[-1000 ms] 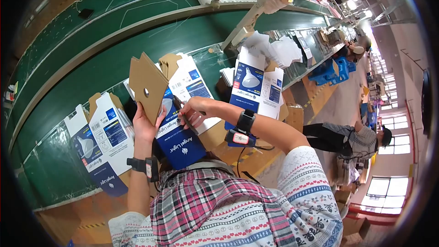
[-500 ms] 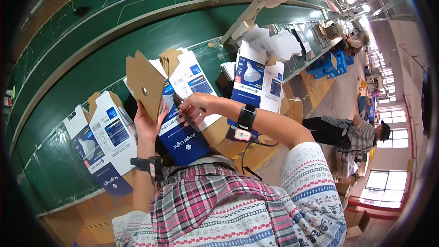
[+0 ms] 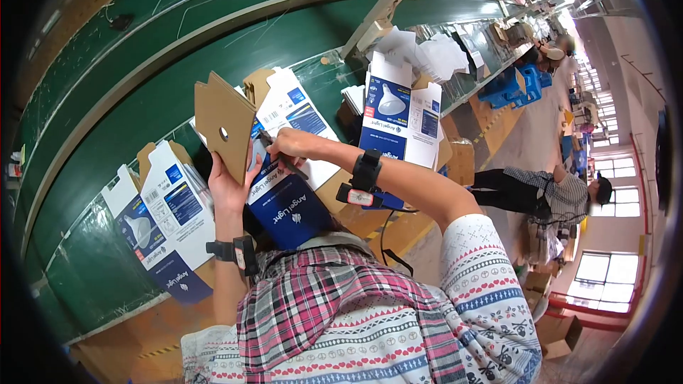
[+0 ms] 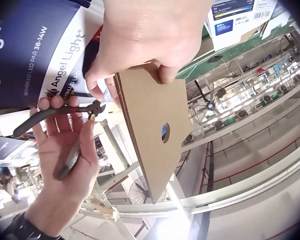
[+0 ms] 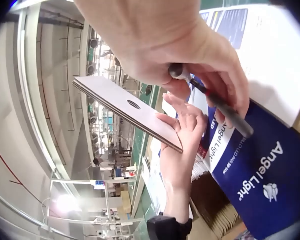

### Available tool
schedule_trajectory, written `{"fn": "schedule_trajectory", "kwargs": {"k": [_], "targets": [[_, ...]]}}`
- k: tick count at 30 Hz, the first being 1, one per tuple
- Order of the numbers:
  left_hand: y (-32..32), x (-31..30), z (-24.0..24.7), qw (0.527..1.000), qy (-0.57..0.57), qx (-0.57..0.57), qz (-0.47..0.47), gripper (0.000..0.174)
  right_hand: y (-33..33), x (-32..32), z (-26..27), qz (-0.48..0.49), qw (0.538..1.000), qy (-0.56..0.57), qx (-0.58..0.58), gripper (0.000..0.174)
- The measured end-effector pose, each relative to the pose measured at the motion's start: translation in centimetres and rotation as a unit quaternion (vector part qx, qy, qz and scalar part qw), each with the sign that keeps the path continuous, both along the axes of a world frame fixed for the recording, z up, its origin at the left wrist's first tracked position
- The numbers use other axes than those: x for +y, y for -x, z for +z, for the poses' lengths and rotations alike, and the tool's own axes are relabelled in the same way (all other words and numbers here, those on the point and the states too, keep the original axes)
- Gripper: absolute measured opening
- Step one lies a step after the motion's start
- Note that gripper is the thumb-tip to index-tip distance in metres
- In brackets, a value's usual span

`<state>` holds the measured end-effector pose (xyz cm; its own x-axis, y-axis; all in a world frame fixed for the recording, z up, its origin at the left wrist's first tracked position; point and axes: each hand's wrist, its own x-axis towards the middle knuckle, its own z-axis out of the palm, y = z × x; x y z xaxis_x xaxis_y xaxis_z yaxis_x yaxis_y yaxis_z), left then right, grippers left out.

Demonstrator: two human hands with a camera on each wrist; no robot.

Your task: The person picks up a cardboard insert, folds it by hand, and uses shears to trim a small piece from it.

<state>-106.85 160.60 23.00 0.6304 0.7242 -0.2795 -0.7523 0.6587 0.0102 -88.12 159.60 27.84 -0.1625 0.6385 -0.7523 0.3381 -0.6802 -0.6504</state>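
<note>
My left hand (image 3: 229, 183) grips a thin stack of brown cardboard pieces (image 3: 226, 121) at its lower end, holding it upright and tilted. A round hole goes through the stack. In my right hand (image 3: 288, 144) is a pair of cutting pliers (image 4: 37, 119) with dark handles; the fingers curl round one handle and the other lies against the palm. In the left wrist view the pliers' jaws point toward the left fingertips, close by the stack's edge. Behind and below both hands lies a blue and white printed lamp carton (image 3: 295, 213), flat, partly covered by the hands.
Flat printed cartons lie in piles to the left (image 3: 167, 203) and right (image 3: 398, 121) on the green bench (image 3: 142, 110). Crumpled white paper (image 3: 445, 57) lies further back. A post (image 3: 384, 25) rises at the bench rail. Another person (image 3: 544, 195) stands in the aisle.
My right hand with the pliers has moved a little left and away from my body, nearer the cardboard stack. The left hand keeps its grip; the head view has shifted slightly.
</note>
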Motion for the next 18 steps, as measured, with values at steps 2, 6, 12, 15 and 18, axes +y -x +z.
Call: {"fn": "schedule_trajectory", "kwargs": {"k": [2, 6, 12, 15, 18], "targets": [[0.0, 0.0, -0.4, 1.000, -0.015, -0.001, -0.005, 0.040, 0.0, -0.3, 0.0, 0.008, 0.998, -0.057, -0.029, 0.033], [-0.7, 0.2, -1.8, 0.997, 0.012, 0.076, 0.031, 0.039, -0.2, -1.4, -2.2, 0.035, 0.971, -0.212, -0.102, 0.035], [-2.3, 0.0, -1.5, 0.969, 0.029, 0.216, 0.114, 0.038, 0.0, -3.8, 0.1, -0.005, 0.981, -0.184, -0.061, 0.040], [-2.4, -0.1, -1.9, 0.963, 0.011, 0.241, 0.118, 0.039, -0.5, -4.7, -0.3, 0.016, 0.972, -0.229, -0.043, 0.042], [-2.4, 0.2, -1.7, 0.955, 0.035, 0.265, 0.132, 0.039, -1.0, -5.0, 1.2, 0.025, 0.983, -0.183, -0.016, 0.040]]}}
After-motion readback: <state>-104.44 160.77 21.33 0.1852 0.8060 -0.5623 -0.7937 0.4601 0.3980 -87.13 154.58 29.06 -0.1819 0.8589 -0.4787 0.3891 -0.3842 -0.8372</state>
